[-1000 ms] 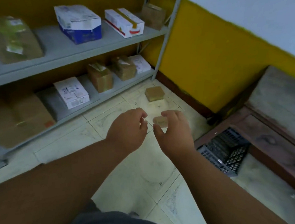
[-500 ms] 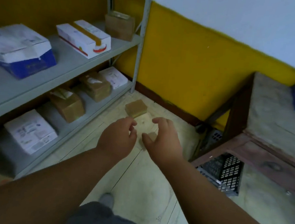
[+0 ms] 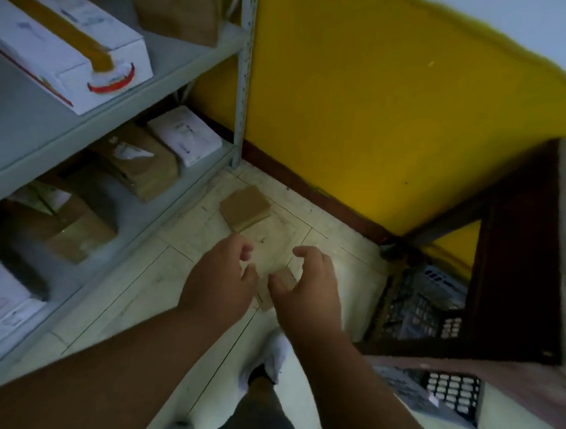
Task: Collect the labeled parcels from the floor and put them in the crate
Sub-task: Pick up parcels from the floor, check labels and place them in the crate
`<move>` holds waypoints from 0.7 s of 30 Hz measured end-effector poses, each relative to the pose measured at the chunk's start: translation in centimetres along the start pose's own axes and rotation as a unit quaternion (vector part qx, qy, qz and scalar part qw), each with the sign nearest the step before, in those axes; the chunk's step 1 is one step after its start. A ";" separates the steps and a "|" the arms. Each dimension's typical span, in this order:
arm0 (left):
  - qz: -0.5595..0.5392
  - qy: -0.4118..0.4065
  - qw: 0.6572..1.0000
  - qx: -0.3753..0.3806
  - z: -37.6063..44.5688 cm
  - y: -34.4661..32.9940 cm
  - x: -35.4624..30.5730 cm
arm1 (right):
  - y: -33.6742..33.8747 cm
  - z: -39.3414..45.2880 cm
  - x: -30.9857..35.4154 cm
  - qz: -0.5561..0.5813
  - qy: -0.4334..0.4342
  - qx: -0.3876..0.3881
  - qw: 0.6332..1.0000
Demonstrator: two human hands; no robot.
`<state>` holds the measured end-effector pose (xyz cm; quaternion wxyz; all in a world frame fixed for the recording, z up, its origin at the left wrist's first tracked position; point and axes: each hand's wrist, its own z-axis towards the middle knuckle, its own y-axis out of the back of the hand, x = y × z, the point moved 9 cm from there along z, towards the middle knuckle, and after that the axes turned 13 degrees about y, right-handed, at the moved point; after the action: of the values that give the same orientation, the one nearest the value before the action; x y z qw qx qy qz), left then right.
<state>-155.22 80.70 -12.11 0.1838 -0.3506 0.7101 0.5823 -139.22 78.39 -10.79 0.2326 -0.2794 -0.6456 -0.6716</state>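
Gripping a small brown cardboard parcel (image 3: 285,280), right hand (image 3: 306,290).

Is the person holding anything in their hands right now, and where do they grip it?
The right hand pinches a small brown parcel by its sides, between thumb and fingers. The left hand is open and empty.

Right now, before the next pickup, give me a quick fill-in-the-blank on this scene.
1. The brown parcel ahead of both hands lies on the ____.
2. The small parcel is at the fingers of the ____ hand.
3. The black crate sits under the wooden ____.
4. The wall behind is painted ____ low down.

Missing: floor; right; table; yellow
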 end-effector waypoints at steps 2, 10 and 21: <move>-0.004 0.020 1.000 -0.012 5.0 -1.8 0.0 | -2.7 5.1 -2.2 0.007 0.000 0.021 1.000; 0.028 0.075 0.996 -0.027 24.8 -11.3 4.5 | -16.6 22.9 -14.2 0.068 -0.065 0.092 0.991; 0.112 0.091 0.989 0.036 45.8 -30.7 20.9 | -41.1 34.5 -32.7 0.154 -0.192 0.107 0.963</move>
<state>-154.46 116.17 -59.20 0.0645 -0.3132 0.7791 0.5391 -140.29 113.55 -62.86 0.2338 -0.4722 -0.6956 -0.4884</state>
